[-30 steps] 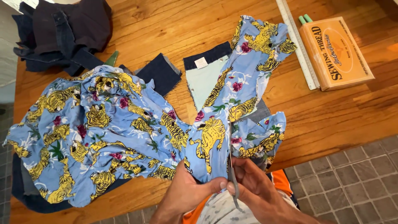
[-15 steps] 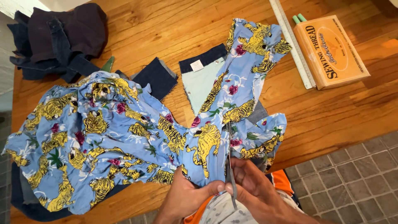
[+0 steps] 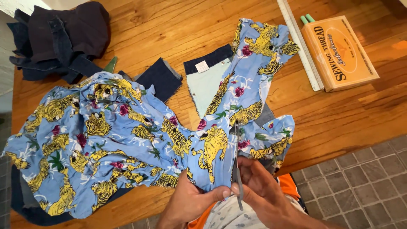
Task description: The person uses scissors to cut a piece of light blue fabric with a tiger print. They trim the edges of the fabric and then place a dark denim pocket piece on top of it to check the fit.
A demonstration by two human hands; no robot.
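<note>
At the bottom centre of the frame, a person's left hand (image 3: 190, 201) is pinching the lower edge of a blue tiger-print fabric (image 3: 106, 140), fingers clamped on the cloth. The right hand (image 3: 263, 191), just beside it, is gripping a pair of grey scissors (image 3: 236, 169) whose blades are pointing up into the fabric. The fabric is lying spread across the left and centre of the wooden bench (image 3: 339, 114), partly over a dark denim piece (image 3: 161, 78). Dark garments (image 3: 59, 38) are sitting piled at upper left; a ruler (image 3: 299, 44) and an orange box (image 3: 339, 53) are lying at upper right.
</note>
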